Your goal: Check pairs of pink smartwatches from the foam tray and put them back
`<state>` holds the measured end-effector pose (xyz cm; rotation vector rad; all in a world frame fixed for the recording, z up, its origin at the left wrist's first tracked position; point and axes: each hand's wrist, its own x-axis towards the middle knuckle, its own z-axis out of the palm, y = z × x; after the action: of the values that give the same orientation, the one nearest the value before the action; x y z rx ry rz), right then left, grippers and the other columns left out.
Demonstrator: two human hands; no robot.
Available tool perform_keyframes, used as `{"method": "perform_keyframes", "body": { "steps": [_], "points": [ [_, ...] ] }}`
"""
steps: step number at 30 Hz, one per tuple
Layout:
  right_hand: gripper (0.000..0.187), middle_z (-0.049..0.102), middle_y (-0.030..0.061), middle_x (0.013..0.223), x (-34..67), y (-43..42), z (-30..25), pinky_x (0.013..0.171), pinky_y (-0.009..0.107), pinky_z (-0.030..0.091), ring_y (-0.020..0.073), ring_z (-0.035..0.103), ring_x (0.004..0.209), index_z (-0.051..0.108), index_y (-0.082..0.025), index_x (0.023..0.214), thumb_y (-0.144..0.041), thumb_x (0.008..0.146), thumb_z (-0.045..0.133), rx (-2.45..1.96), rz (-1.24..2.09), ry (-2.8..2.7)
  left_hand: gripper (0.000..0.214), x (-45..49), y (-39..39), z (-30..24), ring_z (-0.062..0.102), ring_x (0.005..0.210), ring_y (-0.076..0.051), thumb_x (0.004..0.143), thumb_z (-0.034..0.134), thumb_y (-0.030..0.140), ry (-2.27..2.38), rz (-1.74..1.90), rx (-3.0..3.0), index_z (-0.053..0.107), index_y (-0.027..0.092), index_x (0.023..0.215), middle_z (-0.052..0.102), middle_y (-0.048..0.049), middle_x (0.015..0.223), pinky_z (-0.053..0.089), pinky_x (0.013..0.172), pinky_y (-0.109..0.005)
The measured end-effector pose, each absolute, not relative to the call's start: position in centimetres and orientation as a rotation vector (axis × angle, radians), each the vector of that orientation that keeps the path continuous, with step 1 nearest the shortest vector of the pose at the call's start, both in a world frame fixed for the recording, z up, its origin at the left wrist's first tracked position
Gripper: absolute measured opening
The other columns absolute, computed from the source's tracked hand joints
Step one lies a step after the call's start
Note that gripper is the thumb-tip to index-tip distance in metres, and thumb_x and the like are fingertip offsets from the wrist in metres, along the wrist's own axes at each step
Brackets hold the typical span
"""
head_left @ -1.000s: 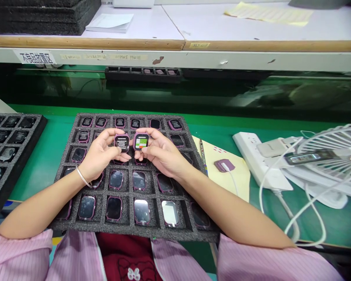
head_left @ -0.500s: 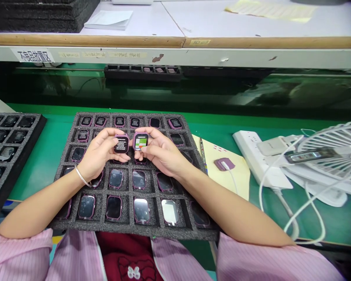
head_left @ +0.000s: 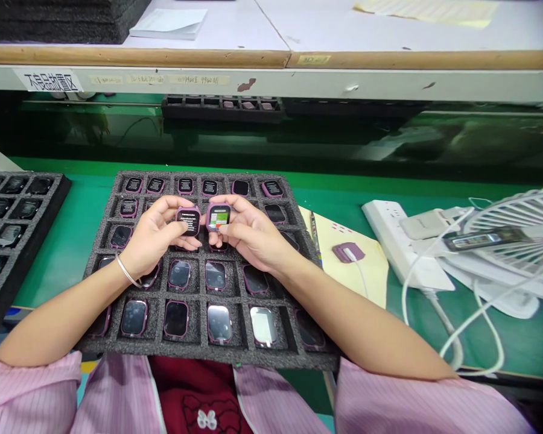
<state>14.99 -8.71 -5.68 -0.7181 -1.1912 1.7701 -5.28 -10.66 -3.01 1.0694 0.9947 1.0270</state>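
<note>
My left hand (head_left: 157,232) grips a purple smartwatch (head_left: 189,218) whose dark screen shows lines of white text; the thumb rests on its screen. Beside it, my right hand (head_left: 248,234) holds a second purple smartwatch (head_left: 218,216) with a green, white and red display, the thumb at its lower edge. Both watches are strapless and held side by side above a black foam tray (head_left: 199,351). Several similar watches lie in the tray's compartments, such as a dark-screened watch (head_left: 176,318). Some of those in the back rows show white text. My hands and arms hide part of the tray.
Another foam tray (head_left: 49,241) of watches lies at the left. To the right are a yellow sheet (head_left: 371,274), a purple piece with a white cable (head_left: 348,252), a pen (head_left: 315,232), a white power strip (head_left: 402,253) and a fan (head_left: 520,235). A shelf (head_left: 389,84) spans the back.
My left thumb has moved from the upper left of its watch down onto the screen, where the text has shifted. The right hand keeps its hold. The view has tilted slightly.
</note>
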Motion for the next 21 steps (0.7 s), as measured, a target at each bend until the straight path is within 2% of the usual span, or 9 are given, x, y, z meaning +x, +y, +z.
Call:
{"method": "perform_keyframes", "body": {
  "steps": [13, 16, 19, 21],
  "points": [
    [0.052, 0.070, 0.0002, 0.096, 14.99, -8.72, -5.83, 0.063, 0.028, 0.054, 0.0138, 0.066, 0.069, 0.054, -0.023, 0.121, -0.016, 0.075, 0.076, -0.713, 1.734, -1.230, 0.044, -5.21, -10.56, -3.23, 0.076, 0.065, -0.014, 0.069, 0.067, 0.008, 0.960, 1.051, 1.124, 0.054, 0.019, 0.109, 0.072, -0.0018, 0.105, 0.066, 0.066, -0.029],
    [0.049, 0.068, -0.0016, 0.091, 14.86, -8.72, -5.90, 0.062, 0.028, 0.054, 0.0139, 0.066, 0.067, 0.054, -0.024, 0.119, -0.019, 0.077, 0.079, -0.733, 1.722, -1.234, 0.035, -5.17, -10.52, -3.19, 0.076, 0.062, -0.015, 0.075, 0.069, 0.015, 0.993, 1.045, 1.101, 0.054, 0.019, 0.107, 0.073, -0.0014, 0.098, 0.066, 0.063, -0.029],
    [0.038, 0.069, -0.0012, 0.088, 14.76, -8.71, -5.81, 0.059, 0.028, 0.052, 0.0137, 0.065, 0.062, 0.056, -0.023, 0.116, -0.028, 0.084, 0.076, -0.749, 1.754, -1.190, 0.024, -5.17, -10.50, -3.05, 0.076, 0.060, -0.018, 0.086, 0.065, 0.029, 0.999, 1.027, 1.043, 0.056, 0.018, 0.105, 0.074, -0.0014, 0.086, 0.066, 0.061, -0.031],
    [0.034, 0.070, -0.0005, 0.087, 14.77, -8.70, -5.71, 0.057, 0.028, 0.051, 0.0137, 0.065, 0.060, 0.057, -0.022, 0.114, -0.033, 0.087, 0.073, -0.747, 1.773, -1.159, 0.024, -5.18, -10.51, -2.97, 0.076, 0.060, -0.019, 0.086, 0.064, 0.031, 0.991, 1.021, 1.021, 0.057, 0.018, 0.104, 0.074, -0.0022, 0.086, 0.067, 0.061, -0.033]
  ]
}}
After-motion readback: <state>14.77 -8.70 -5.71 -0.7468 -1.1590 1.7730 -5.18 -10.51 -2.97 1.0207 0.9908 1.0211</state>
